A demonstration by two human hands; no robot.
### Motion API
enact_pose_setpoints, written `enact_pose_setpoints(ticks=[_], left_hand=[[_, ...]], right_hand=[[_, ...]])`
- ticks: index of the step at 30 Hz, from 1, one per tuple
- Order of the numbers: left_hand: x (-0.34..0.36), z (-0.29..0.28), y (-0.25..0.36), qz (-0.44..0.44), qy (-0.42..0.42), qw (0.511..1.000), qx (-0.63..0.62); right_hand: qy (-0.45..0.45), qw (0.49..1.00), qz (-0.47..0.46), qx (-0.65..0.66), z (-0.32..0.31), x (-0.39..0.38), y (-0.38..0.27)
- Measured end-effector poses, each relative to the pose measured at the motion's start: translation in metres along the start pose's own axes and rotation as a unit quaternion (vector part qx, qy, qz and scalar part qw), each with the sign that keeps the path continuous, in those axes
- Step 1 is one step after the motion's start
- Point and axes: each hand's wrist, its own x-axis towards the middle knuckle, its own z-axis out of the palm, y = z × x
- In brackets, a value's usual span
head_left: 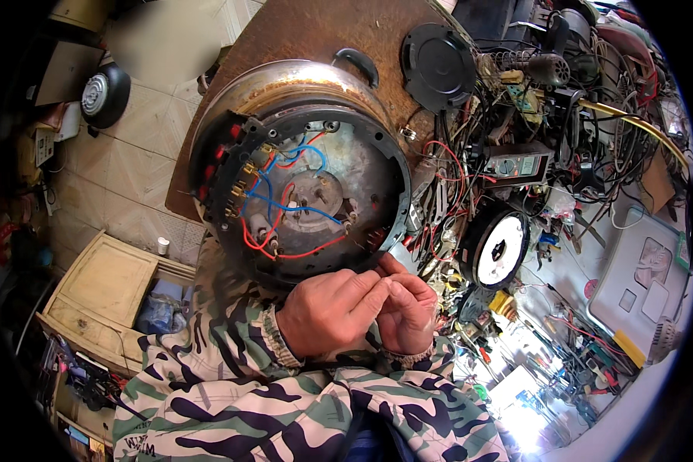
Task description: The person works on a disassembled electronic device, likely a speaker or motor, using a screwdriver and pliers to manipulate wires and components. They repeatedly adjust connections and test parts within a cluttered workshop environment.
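A round metal electric pot (300,73) lies tipped on the bench with its underside facing me. Inside its dark rim (396,154), red wires (312,250) and blue wires (289,206) run between brass terminals (242,183) on the left and a round plate (309,202) in the middle. Just below the near rim, my left hand (327,314) and my right hand (408,312) meet with thumbs and fingers pinched together. Whatever sits between the fingertips is too small or hidden to make out. Neither hand grips the wires.
Beside the pot lies a round black cover (439,68) on the wooden bench (300,27). Tangled cables and tools crowd the right, around a meter (520,165) and a black ring with a white centre (504,250). A wooden drawer unit (104,285) stands at lower left.
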Motion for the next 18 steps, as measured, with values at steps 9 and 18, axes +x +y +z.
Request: enact_pose_setpoints(ticks=[9,18], left_hand=[[0.006,0.008,0.009,-0.023,0.027,0.998,0.049],[0.032,-0.010,0.012,-0.275,-0.012,0.961,0.036]], right_hand=[[-0.042,0.999,-0.012,0.021,-0.006,0.006,-0.001],[-0.126,0.990,-0.062,-0.031,-0.015,0.010,0.008]])
